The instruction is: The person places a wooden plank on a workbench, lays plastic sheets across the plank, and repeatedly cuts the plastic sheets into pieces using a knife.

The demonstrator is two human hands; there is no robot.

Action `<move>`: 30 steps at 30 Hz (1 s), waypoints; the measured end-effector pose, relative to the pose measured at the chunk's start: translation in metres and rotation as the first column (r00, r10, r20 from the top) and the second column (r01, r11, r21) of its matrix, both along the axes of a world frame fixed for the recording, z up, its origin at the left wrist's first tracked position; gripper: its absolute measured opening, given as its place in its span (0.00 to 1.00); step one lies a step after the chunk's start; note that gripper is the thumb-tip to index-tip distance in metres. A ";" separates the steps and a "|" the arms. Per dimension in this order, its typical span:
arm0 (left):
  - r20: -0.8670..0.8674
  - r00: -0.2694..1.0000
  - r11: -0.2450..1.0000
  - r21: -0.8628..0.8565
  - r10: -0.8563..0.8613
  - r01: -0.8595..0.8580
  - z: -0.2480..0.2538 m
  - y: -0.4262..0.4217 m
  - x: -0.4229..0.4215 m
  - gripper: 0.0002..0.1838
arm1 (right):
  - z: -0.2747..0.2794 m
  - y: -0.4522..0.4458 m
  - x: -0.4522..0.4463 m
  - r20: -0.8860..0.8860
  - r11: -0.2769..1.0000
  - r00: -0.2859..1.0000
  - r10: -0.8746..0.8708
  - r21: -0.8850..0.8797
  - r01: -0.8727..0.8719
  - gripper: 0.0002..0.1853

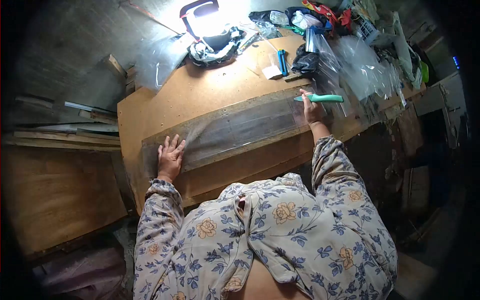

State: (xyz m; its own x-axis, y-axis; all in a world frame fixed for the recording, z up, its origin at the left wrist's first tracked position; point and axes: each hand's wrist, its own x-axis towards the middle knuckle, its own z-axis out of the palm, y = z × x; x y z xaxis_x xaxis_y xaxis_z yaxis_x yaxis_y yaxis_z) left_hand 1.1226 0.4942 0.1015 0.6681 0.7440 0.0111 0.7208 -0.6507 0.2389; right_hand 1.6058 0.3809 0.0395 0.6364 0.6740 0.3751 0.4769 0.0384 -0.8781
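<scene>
A long clear plastic sheet [235, 127] lies across a board on the wooden table [145, 112]. My left hand [171, 156] rests flat on the sheet's left end, fingers spread and holding nothing. At the right end, my right hand [312, 111] holds a green knife [327, 98] between thumb and fingers, its blade pointing left and its handle to the right. The hand is at or just over the sheet; whether it touches is hard to tell.
Behind the sheet are a blue cutter [282, 62], a white piece [272, 72] and a black bag [306, 61]. Clear plastic bags [362, 67] pile up at the right. A bright lamp shines at the back. Wood strips [65, 140] lie at the left.
</scene>
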 end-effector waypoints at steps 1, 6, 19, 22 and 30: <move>0.082 0.997 1.000 -0.006 0.008 -0.007 0.007 -0.001 -0.007 0.14 | 0.001 0.003 0.004 0.002 1.000 1.000 0.009 0.004 -0.009 0.10; 0.094 0.947 0.941 0.119 0.307 -0.317 0.035 0.005 -0.137 0.13 | -0.015 0.016 0.017 0.019 0.992 0.994 -0.104 -0.068 0.105 0.10; 0.443 0.869 0.878 0.299 0.220 -0.374 0.025 0.011 -0.047 0.19 | 0.015 0.010 -0.045 0.129 0.994 0.988 0.083 -0.083 -0.072 0.08; -0.073 0.922 0.925 0.027 0.380 -0.379 0.013 -0.043 0.034 0.27 | 0.021 0.008 -0.047 0.130 0.990 0.990 0.054 -0.133 -0.037 0.10; -0.102 0.901 0.904 0.123 0.422 -0.410 -0.007 -0.013 0.007 0.25 | 0.008 0.009 -0.041 0.118 0.988 0.987 0.106 -0.126 -0.091 0.11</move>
